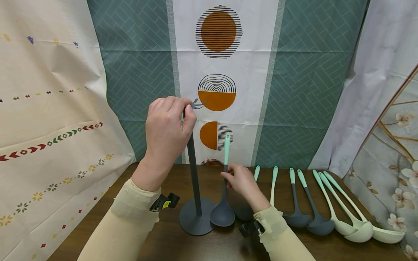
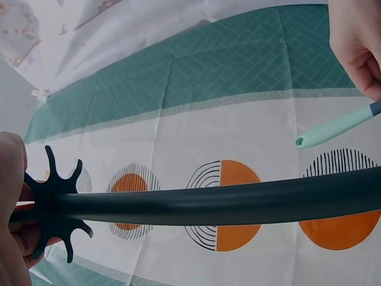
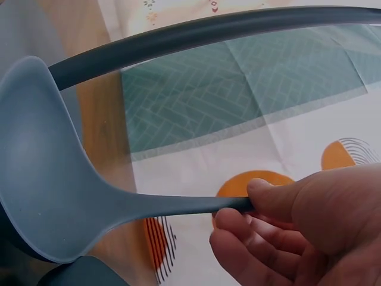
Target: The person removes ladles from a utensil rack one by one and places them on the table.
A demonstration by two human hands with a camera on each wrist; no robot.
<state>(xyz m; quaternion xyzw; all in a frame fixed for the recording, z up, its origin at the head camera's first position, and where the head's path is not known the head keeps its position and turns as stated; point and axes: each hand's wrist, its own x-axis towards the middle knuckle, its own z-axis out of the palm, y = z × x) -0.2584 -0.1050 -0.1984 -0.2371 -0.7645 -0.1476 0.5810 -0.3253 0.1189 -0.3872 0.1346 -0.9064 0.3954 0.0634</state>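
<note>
A dark grey utensil stand (image 1: 193, 170) with a round base and curved hooks (image 2: 74, 173) at its top stands on the table. My left hand (image 1: 166, 127) grips the stand's top, its fingers around the hook ring. Upright beside the pole is a grey ladle (image 1: 223, 214) with a mint-green handle, its bowl low by the base's right edge. My right hand (image 1: 243, 183) pinches the ladle's grey shaft between thumb and fingers, just below the mint part. The right wrist view shows the ladle's bowl (image 3: 41, 161) near the pole.
Several utensils lie in a row on the brown table (image 1: 169, 239), to the right: grey ladles (image 1: 320, 225) and cream ladles (image 1: 359, 232) with mint handles. Another grey utensil (image 1: 245, 214) is partly hidden behind my right hand. Patterned curtains (image 1: 294, 90) hang behind and at both sides.
</note>
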